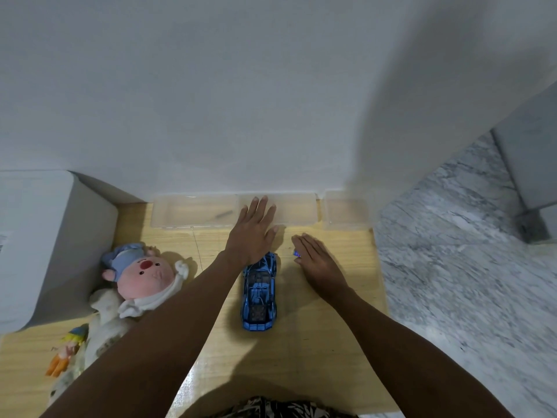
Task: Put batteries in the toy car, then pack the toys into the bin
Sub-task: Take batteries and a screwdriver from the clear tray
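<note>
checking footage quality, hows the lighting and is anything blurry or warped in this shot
Head view: dim, bluish light; soft shadows fall beside the toy car and both hands (left hand, right hand); wide-angle bending curves the marble floor; edges look soft.

Plain white wall [241, 86] running across 12 o'clock, light wood tabletop [316, 342] butting against it. Grey-white marble floor [452, 267] showing at 3 o'clock. Shadow falling across the wall's right side.
</note>
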